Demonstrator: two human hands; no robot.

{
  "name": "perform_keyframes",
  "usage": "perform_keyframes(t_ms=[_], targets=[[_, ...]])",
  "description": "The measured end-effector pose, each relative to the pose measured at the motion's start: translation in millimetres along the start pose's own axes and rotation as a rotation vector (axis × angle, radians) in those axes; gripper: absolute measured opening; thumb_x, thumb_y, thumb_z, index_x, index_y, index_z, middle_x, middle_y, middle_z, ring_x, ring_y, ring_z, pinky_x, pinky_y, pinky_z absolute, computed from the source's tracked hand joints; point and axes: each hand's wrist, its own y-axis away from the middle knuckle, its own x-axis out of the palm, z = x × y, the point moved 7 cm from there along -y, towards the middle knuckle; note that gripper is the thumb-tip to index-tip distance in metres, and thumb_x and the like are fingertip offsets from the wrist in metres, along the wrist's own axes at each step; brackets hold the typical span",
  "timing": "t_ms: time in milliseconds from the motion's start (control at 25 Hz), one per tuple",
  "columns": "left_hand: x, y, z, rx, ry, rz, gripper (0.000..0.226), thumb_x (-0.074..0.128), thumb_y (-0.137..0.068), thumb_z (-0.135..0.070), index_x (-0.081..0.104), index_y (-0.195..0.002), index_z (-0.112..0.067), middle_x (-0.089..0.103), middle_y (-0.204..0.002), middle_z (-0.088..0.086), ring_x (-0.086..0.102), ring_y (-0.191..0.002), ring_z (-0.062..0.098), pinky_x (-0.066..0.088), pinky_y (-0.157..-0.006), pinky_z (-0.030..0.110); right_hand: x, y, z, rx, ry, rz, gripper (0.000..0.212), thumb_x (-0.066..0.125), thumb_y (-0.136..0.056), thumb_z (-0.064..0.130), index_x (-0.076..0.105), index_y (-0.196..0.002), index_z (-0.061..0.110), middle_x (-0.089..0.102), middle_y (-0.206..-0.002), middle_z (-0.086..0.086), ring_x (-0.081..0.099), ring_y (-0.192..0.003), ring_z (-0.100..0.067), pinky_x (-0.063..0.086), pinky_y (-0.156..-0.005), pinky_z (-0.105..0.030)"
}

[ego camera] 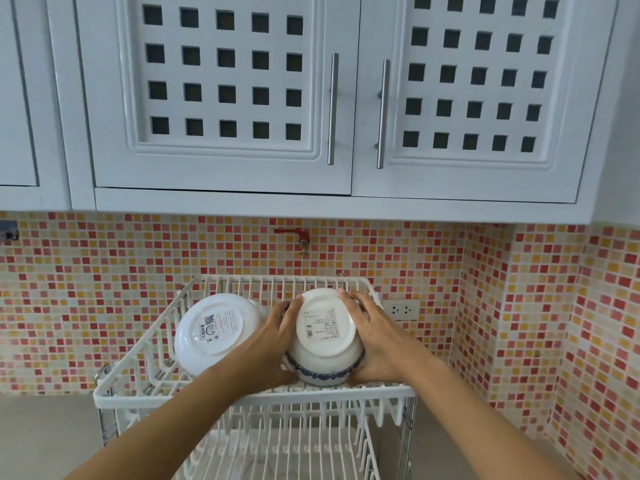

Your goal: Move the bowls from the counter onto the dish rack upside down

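A white ceramic bowl with a blue patterned rim band is held upside down on the upper tier of a white wire dish rack, its flat base and printed label facing up. It is clasped from both sides: the left hand is pressed against its flank at 9 o'clock, with fingers curled over the foot ring, and the right hand is wrapped around it at 3 o'clock, fingertips reaching the far edge of the base. Whether the rim is fully seated on the wires cannot be told.

Just beside it, at 9 o'clock, a plain white round bowl is also seen inverted on the same tier, tilted toward the left, a label with a square code showing on its base. The rack's lower tier is visible at 6 o'clock. Behind the rack, at 12 o'clock, a red-handled wall tap is mounted on a mosaic backsplash of red, orange and cream tiles; a white wall socket is set at 3 o'clock. White lattice-panelled cabinet doors with metal bar handles are seen above.
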Motion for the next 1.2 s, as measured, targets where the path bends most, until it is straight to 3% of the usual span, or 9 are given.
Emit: perform_keyframes(t_ms=[160,280,480,600,720,840,960,1080,1200], targets=[[-3,1,-6,-0.051,0.073,0.025,0.133,0.057,-0.057,-0.076,-0.013,-0.151,-0.014,-0.007,-0.160,0.001,0.001,-0.149,0.018,0.011,-0.120,0.030,1,1,-6,0.051,-0.080,0.031,0.138,0.078,-0.051,0.066,-0.013,-0.148,0.030,-0.013,-0.158,0.008,-0.002,-0.148,-0.018,0.021,-0.119,-0.043],[-6,2,-8,-0.040,0.048,0.002,0.124,0.064,-0.065,-0.067,-0.007,-0.152,-0.015,-0.004,-0.161,0.000,0.004,-0.149,0.017,0.014,-0.119,0.028,1,2,-9,0.102,-0.089,0.018,0.139,0.075,-0.046,0.073,-0.010,-0.148,0.032,-0.007,-0.158,0.009,0.005,-0.147,-0.017,0.030,-0.115,-0.048],[-5,2,-3,-0.036,0.010,-0.028,0.116,0.067,-0.071,-0.059,-0.003,-0.152,-0.013,-0.001,-0.161,0.002,0.008,-0.149,0.019,0.017,-0.122,0.034,-3,2,-5,0.074,-0.031,-0.026,0.134,0.076,-0.048,0.071,0.001,-0.150,0.025,0.012,-0.155,0.005,0.018,-0.143,-0.016,0.033,-0.111,-0.038],[-3,0,-3,-0.042,-0.013,-0.003,0.117,0.066,-0.071,-0.060,-0.005,-0.152,-0.013,-0.003,-0.162,0.004,0.006,-0.149,0.022,0.016,-0.120,0.035,-3,1,-6,0.080,0.020,-0.020,0.135,0.074,-0.049,0.072,0.000,-0.150,0.024,0.010,-0.156,0.005,0.017,-0.144,-0.016,0.035,-0.110,-0.039],[-4,1,-4,-0.076,0.013,0.040,0.118,0.060,-0.070,-0.065,-0.011,-0.151,-0.016,-0.011,-0.161,0.000,-0.003,-0.150,0.018,0.010,-0.120,0.032,-4,2,-8,0.113,-0.014,0.020,0.134,0.072,-0.052,0.074,-0.003,-0.151,0.024,0.001,-0.160,0.005,0.007,-0.147,-0.015,0.024,-0.115,-0.039],[-15,6,-9,-0.141,0.102,-0.006,0.093,0.050,-0.088,-0.054,-0.005,-0.153,-0.017,-0.008,-0.162,-0.004,-0.001,-0.149,0.014,0.009,-0.119,0.031,-7,9,-6,0.152,-0.098,0.006,0.113,0.058,-0.068,0.074,0.002,-0.151,0.022,0.001,-0.161,0.005,0.003,-0.148,-0.013,0.011,-0.119,-0.036],[-27,16,-18,-0.166,0.086,-0.037,0.066,0.034,-0.099,-0.043,0.010,-0.152,-0.014,0.011,-0.161,0.002,0.012,-0.149,0.018,0.017,-0.119,0.034,-11,19,5,0.165,-0.058,-0.084,0.081,0.034,-0.089,0.064,0.009,-0.151,0.018,0.007,-0.161,0.001,0.005,-0.148,-0.014,0.005,-0.119,-0.034],[-36,39,-20,-0.213,0.042,-0.015,0.060,0.027,-0.100,-0.041,0.017,-0.151,-0.012,0.016,-0.160,0.004,0.015,-0.148,0.019,0.019,-0.120,0.038,-18,32,26,0.234,-0.083,-0.202,0.068,0.026,-0.097,0.051,0.010,-0.151,0.013,0.008,-0.161,-0.002,0.005,-0.148,-0.015,0.004,-0.120,-0.034],[-42,68,-26,-0.240,-0.003,0.022,0.061,0.021,-0.100,-0.042,0.016,-0.152,-0.011,0.014,-0.161,0.006,0.012,-0.149,0.021,0.016,-0.122,0.043,-16,46,68,0.251,-0.092,-0.216,0.060,0.023,-0.100,0.040,0.013,-0.151,0.009,0.010,-0.161,-0.005,0.007,-0.148,-0.016,0.006,-0.122,-0.035]])
